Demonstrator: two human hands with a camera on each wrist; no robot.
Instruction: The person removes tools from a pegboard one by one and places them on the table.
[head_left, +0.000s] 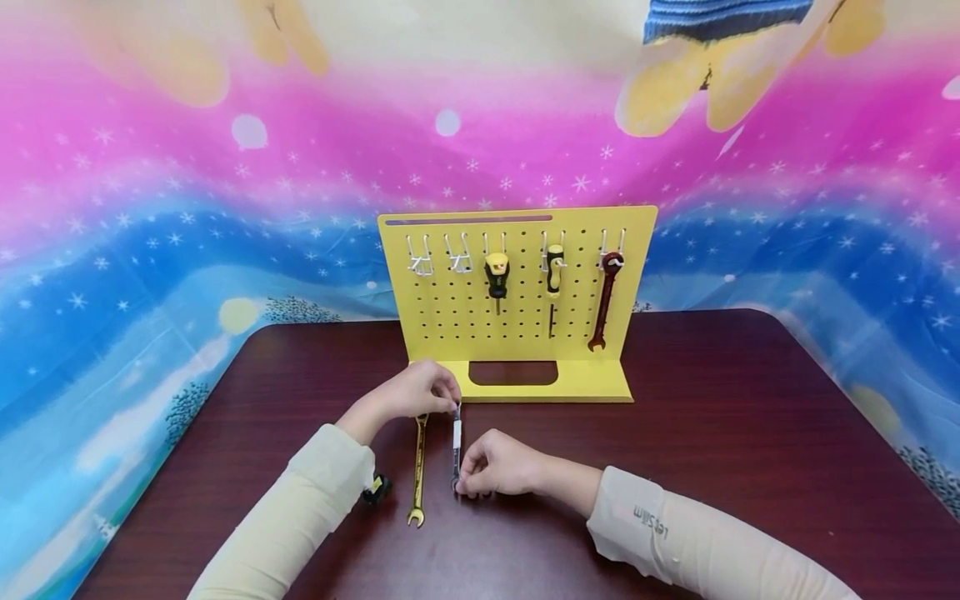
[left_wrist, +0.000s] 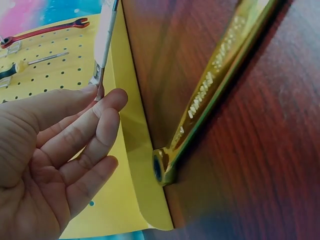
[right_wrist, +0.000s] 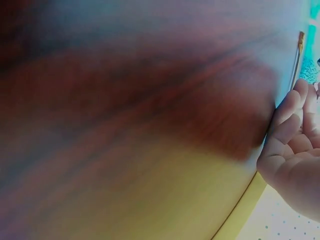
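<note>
A slim silver wrench [head_left: 457, 437] with a white label stands out over the table, near the base of the yellow pegboard. My left hand [head_left: 426, 390] pinches its far end between thumb and fingertips; in the left wrist view, the left hand [left_wrist: 65, 145] has its other fingers loosely bent. My right hand [head_left: 504, 463] pinches the near end with thumb and forefinger. In the right wrist view, the right hand [right_wrist: 295, 145] shows its curled fingers, but the grip is hidden. Left of the silver wrench lies a gold combination wrench [head_left: 419, 471], touched by neither hand.
The yellow pegboard [head_left: 517, 333] stands at the back. From its white hooks [head_left: 460, 258] hang a stubby screwdriver [head_left: 497, 275], a longer screwdriver [head_left: 554, 271] and a red wrench [head_left: 606, 304]. A small black and yellow object [head_left: 377, 488] lies beside my left sleeve, on the dark table [head_left: 712, 417].
</note>
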